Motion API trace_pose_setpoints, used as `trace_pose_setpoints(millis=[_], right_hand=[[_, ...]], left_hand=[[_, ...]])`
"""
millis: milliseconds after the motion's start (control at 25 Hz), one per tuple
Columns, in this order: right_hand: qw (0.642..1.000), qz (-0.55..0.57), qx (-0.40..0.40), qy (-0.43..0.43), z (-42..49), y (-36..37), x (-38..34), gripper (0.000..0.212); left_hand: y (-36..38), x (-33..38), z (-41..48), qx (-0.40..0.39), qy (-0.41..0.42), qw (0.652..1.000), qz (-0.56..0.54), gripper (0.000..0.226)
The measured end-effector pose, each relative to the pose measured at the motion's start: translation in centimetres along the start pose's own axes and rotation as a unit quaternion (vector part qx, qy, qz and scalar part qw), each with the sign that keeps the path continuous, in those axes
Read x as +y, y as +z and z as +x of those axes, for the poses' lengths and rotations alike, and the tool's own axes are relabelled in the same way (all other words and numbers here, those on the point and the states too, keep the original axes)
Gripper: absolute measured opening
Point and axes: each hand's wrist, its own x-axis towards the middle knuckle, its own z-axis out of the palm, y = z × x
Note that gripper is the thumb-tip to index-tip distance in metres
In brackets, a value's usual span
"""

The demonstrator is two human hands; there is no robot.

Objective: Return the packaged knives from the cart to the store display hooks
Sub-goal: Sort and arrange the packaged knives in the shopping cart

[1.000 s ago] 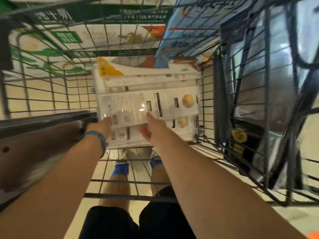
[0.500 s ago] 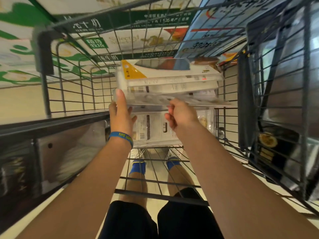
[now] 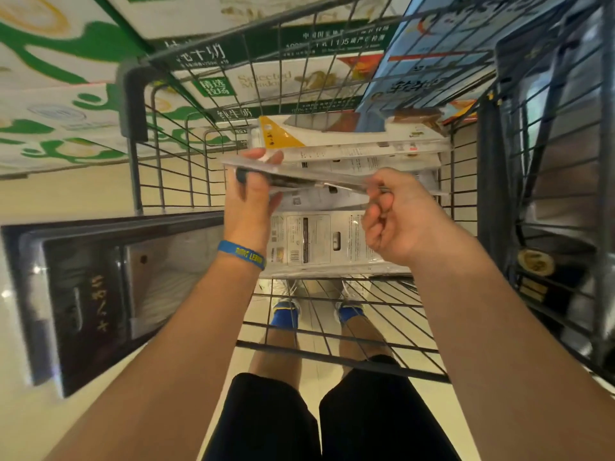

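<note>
- Packaged knife (image 3: 316, 179): a flat, clear blister pack seen edge-on, held roughly level just above the other packs (image 3: 349, 148) inside the cart (image 3: 131, 104).
- It is probably light and fairly stiff, though the thin shell may flex if held by one end only.
- The glossy plastic looks slippery, so the flat sealed border is the safer hold, not the bulge over the blade.
- The left hand (image 3: 251, 207) wraps the pack's left end, with the thumb on top and the fingers curled beneath, visible through the plastic.
- The right hand (image 3: 402, 221) pinches the near edge between thumb and forefinger, with its other fingers curled into the palm.
- The other packs lie stacked flat, with a yellow-cornered card uppermost.
- Which end carries the hang hole cannot be made out.
</note>
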Motion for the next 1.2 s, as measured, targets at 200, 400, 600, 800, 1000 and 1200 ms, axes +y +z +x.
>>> trace_pose_setpoints(millis=[200, 400, 600, 800, 1000, 1200], right_hand=[[0.999, -0.001, -0.012, -0.031, -4.6, 0.2, 0.0, 0.037], [0.988, -0.055, -0.044, -0.137, -9.9, 1.0, -0.5, 0.044], [0.917, -0.215, 0.034, -0.335, -14.1, 0.0, 1.2, 0.041], [0.928, -0.203, 0.064, -0.307, -17.3, -1.2, 3.0, 0.078], [0.958, 0.001, -0.218, -0.185, -22.6, 1.2, 0.6, 0.083], [0.925, 0.199, -0.233, -0.225, -26.9, 4.1, -4.0, 0.083]], left_hand=[[0.4, 4.6, -2.7, -0.046, 0.129, 0.979, 0.153, 0.059], [1.6, 11.4, -6.5, 0.033, 0.225, 0.957, 0.181, 0.038], [1.6, 19.1, -9.5, 0.175, 0.205, 0.959, 0.084, 0.052], [1.7, 25.9, -12.5, 0.24, 0.136, 0.952, -0.135, 0.067], [-0.3, 26.9, -16.1, 0.25, 0.063, 0.948, -0.187, 0.066], [1.1, 26.0, -18.6, 0.109, 0.004, 0.941, -0.321, 0.059]])
